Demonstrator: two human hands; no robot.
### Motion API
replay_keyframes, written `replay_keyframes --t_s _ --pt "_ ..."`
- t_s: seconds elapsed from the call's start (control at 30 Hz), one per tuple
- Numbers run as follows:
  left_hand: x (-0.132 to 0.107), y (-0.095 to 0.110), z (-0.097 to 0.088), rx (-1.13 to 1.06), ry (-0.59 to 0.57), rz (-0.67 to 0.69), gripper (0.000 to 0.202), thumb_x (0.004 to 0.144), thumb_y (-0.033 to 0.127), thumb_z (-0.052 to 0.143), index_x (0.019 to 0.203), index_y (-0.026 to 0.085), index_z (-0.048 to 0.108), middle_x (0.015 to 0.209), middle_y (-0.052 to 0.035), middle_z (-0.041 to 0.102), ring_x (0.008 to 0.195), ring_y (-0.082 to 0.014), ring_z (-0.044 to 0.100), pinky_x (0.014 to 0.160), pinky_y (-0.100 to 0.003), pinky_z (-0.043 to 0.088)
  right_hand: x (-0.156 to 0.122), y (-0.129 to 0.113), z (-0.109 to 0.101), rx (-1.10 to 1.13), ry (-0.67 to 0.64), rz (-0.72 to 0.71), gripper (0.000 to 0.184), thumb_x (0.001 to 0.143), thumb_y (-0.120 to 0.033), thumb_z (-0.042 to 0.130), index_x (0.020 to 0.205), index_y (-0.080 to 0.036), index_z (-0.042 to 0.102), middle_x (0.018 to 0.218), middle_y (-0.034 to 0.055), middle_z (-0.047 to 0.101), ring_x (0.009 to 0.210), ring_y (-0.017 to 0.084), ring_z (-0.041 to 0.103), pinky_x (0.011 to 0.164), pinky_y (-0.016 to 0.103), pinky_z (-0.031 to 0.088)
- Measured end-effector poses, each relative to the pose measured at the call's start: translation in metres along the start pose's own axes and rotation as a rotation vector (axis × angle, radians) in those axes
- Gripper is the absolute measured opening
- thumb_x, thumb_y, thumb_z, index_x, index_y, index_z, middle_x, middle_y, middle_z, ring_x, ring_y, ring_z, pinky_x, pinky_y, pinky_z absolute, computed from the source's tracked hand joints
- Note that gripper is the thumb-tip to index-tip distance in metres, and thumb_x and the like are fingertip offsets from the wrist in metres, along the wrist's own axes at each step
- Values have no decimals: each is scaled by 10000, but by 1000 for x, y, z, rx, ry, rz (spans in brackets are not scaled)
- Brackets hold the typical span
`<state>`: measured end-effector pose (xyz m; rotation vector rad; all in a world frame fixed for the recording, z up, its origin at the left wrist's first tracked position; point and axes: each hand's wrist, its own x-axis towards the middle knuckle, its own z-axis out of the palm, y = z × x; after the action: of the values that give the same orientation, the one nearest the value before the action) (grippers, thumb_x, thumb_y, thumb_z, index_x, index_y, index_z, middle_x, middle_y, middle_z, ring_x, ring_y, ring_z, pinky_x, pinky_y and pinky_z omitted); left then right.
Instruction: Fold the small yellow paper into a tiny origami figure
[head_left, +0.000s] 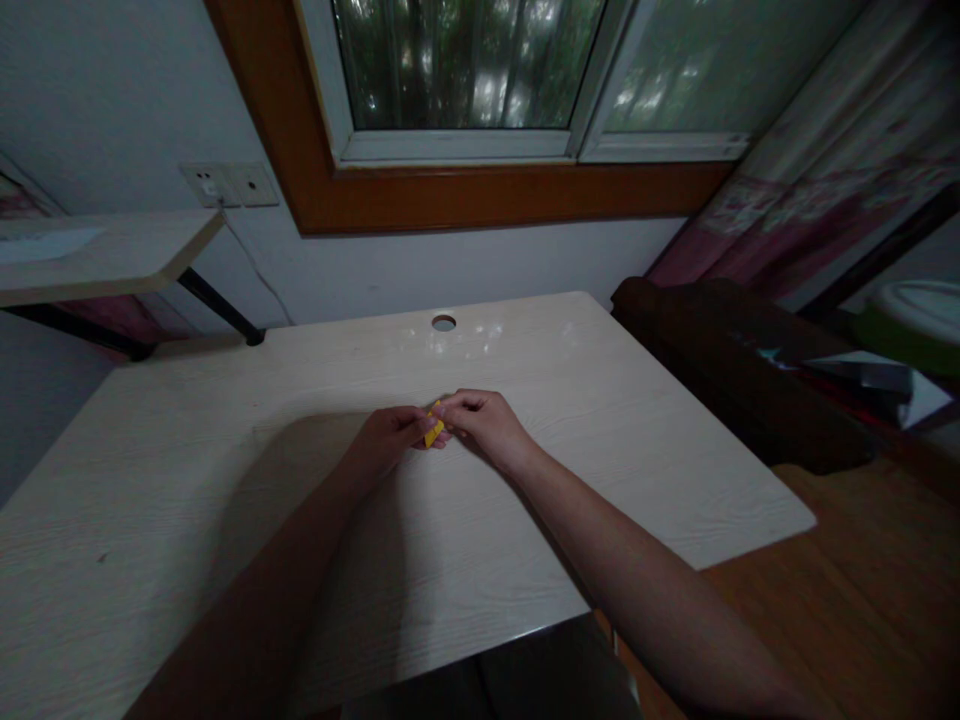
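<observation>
A small yellow piece (433, 430), flat and angular, is pinched between my two hands above the middle of the table (600, 430). My left hand (388, 437) grips its left side with thumb and fingers closed. From the right, my right hand (480, 418) has its thumb and fingertips on the upper part of the same piece. Fingers cover much of it, so its full shape and exact kind stay hidden.
A raised shelf (112, 255) on black legs stands at the back left. Near the table's back edge is a round cable hole (444, 323). Dark furniture (720, 370) with items on it sits to the right, below a curtain (780, 180). A window (480, 70) is behind.
</observation>
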<state>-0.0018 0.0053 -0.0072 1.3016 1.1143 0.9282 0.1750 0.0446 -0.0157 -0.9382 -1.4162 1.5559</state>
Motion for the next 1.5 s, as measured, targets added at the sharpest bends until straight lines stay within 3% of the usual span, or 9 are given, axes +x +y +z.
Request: replay_keyframes --t_s 0.13,0.23,0.37,0.6,0.97,1.23,1.5 --pt "-1 2 0 -64 0 11 372 870 476 536 871 151 719 892 -95 763 828 -221 712 737 -303 534 0 -1 0 51 11 4 299 704 -437 750 733 -143 705 595 12 625 508 94 451 515 260 303" --pt "-1 1 1 4 1 18 339 842 467 589 846 152 712 869 -92 761 812 -209 705 723 -287 524 0 -2 1 55 20 -1 301 694 -440 757 718 -146 696 577 -3 601 497 88 427 506 259 289" --pt "1 -3 4 109 41 20 267 762 427 694 816 166 708 800 -64 759 766 -194 702 704 -276 520 -2 -3 4 80 14 -1 300 688 -434 765 712 -145 687 609 5 621 509 91 458 512 257 323" --pt "2 -5 7 69 96 -34 250 741 411 714 772 164 711 775 -71 767 762 -221 724 729 -314 540 -4 -4 11 160 4 -2 257 696 -380 770 684 -149 658 616 14 651 520 108 536 534 263 404" --pt "-2 -3 8 -138 60 -4 289 757 410 707 793 123 702 791 -89 766 749 -210 721 765 -329 547 0 2 7 132 75 9 258 661 -393 786 683 -152 699 540 -22 561 493 89 428 501 251 316" --pt "-3 -1 7 -129 62 10 333 801 444 666 881 123 702 858 -106 769 758 -203 720 741 -315 549 -1 -1 7 190 84 4 265 679 -391 782 672 -150 674 534 -29 540 488 76 393 501 241 286" --pt "-4 1 8 -163 115 30 295 823 421 648 825 131 697 791 -82 761 710 -185 705 708 -301 550 -2 -3 7 165 70 -14 250 704 -383 765 704 -143 699 570 -20 556 509 78 405 516 248 287"
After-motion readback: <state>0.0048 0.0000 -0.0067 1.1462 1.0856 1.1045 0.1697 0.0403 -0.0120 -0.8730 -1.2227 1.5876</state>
